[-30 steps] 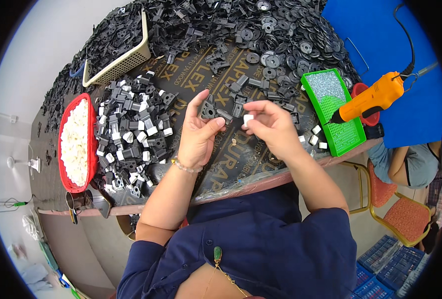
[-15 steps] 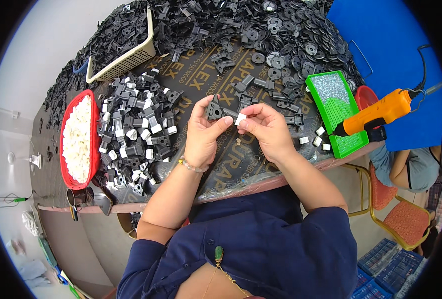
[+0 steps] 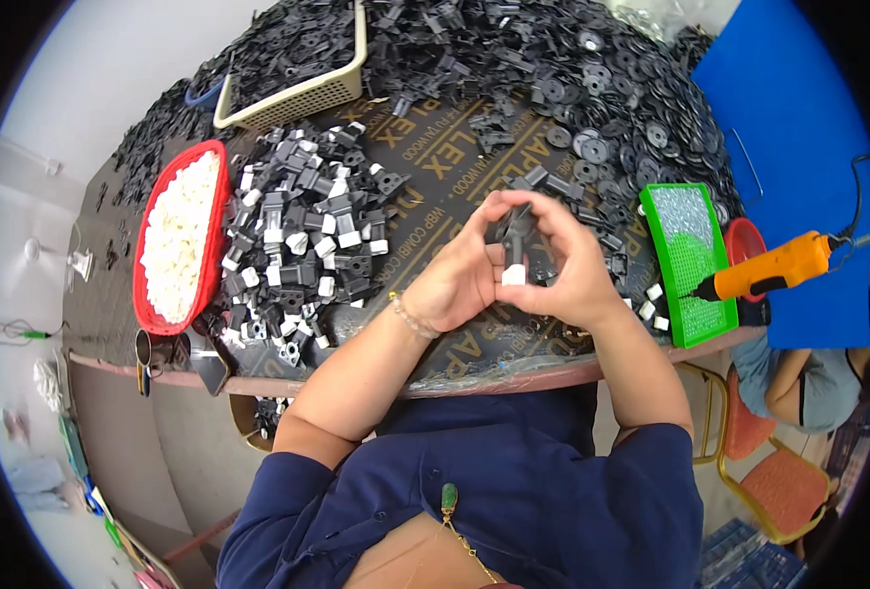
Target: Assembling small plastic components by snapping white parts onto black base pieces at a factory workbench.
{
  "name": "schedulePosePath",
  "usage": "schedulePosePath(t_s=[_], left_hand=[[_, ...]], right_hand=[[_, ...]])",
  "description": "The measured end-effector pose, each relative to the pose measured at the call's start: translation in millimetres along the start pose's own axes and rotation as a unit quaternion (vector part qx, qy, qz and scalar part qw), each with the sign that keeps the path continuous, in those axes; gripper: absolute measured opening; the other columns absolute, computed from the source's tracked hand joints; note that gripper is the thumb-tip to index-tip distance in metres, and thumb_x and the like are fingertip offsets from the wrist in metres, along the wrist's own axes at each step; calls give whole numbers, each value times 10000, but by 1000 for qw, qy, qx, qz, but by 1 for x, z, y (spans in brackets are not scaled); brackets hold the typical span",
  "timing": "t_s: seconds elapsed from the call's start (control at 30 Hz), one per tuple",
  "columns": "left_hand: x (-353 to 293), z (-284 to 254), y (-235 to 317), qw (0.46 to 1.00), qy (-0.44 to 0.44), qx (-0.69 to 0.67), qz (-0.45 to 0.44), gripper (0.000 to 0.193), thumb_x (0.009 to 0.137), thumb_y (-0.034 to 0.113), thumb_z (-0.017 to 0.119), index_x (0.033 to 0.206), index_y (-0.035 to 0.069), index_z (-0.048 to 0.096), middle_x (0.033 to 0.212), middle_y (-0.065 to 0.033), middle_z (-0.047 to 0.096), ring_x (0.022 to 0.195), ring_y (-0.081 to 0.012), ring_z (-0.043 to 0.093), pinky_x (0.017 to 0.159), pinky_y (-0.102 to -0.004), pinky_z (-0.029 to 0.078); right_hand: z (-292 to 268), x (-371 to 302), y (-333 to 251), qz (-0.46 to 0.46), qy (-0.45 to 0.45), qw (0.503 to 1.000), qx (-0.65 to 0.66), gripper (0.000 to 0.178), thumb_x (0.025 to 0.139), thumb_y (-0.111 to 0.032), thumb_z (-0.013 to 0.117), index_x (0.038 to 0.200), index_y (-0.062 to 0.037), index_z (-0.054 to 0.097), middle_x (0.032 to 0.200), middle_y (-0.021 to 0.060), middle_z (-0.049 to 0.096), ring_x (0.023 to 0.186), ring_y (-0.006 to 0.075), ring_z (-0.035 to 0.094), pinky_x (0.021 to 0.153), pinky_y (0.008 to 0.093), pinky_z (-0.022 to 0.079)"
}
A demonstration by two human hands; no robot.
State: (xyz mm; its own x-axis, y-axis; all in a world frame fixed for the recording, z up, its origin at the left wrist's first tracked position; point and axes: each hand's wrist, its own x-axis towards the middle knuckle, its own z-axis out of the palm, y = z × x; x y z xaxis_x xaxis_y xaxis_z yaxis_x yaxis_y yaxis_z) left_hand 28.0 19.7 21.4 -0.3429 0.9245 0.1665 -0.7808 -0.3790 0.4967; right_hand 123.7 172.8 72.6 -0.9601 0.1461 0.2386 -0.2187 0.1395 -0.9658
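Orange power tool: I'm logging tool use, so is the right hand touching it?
Apart. The head view shows the right hand at the black part, with loose white caps in the gap between that hand and the orange power tool.

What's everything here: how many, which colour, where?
held part: one, black with white end, between hands
capped parts: many, black and white, left
oval basket: one, red, left
pierced basket: one, beige, upper left
loose parts: many, black, top
discs: many, black, upper right
tray: one, green, right
power tool: one, orange, right
panel: one, blue, right
table: one, dark, centre
another person: one, grey clothing, right
left hand: one, centre
right hand: one, centre
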Motion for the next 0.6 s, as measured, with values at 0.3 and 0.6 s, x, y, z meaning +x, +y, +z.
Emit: schedulePosePath(t_s=[0.3,0.6], left_hand=[[-1,-72,-7,981,178,-41,65,549,1001,494,541,1392,115,462,1291,-43,585,1130,-207,609,1041,-433,462],[-1,-87,19,975,212,-68,26,514,1024,445,532,1408,106,485,1090,-101,695,970,-252,679,874,-434,552]], right_hand=[[96,97,-9,-142,-81,972,-170,797,671,-279,884,1342,-28,535,1172,167,680,1068,300,683,957,368,526],[149,149,26,-297,-65,891,-338,776,810,-412,772,1449,-81,483,1485,225,448,1368,376,448,1135,521,353]])
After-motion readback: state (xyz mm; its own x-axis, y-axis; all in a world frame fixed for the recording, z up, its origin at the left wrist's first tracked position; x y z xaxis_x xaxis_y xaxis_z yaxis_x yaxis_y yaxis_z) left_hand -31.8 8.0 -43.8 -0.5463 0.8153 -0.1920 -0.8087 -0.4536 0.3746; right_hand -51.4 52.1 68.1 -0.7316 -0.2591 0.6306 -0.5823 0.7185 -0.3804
